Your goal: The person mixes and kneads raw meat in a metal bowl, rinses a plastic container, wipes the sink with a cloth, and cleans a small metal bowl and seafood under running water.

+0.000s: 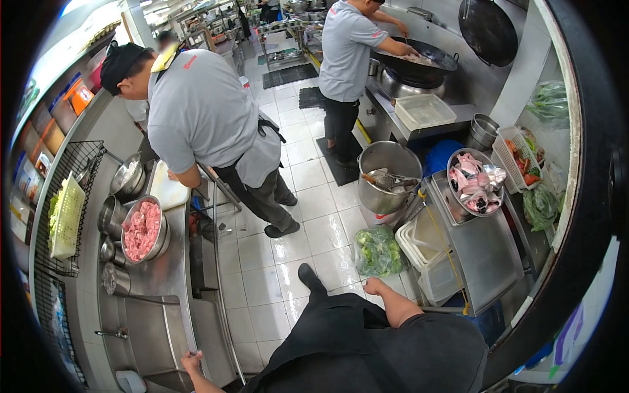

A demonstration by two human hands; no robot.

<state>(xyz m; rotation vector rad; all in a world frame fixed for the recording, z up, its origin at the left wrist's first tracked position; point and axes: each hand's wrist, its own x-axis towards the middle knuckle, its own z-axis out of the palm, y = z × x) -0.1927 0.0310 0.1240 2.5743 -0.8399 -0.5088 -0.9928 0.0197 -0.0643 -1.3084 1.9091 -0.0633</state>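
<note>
My left hand point(192, 361) is low in the head view with its fingers curled, at the front edge of the steel sink point(152, 327). Whether it touches that edge I cannot tell. My right hand point(375, 286) hangs in front of me, fingers folded in, with nothing visible in it. Just beyond it, a clear plastic bag of leafy greens point(379, 251) lies on the tiled floor. A steel bowl of cut raw meat point(143, 229) stands on the left counter. On the right, a steel container of fish pieces point(476, 181) stands on a metal surface.
A person in a grey shirt point(203, 111) bends over a cutting board point(169, 187) at left. Another person point(347, 59) works at a wok point(416, 60). A tall steel pot point(390, 171) and stacked plastic tubs point(429, 262) stand on the right. White floor tiles point(282, 252) run between the counters.
</note>
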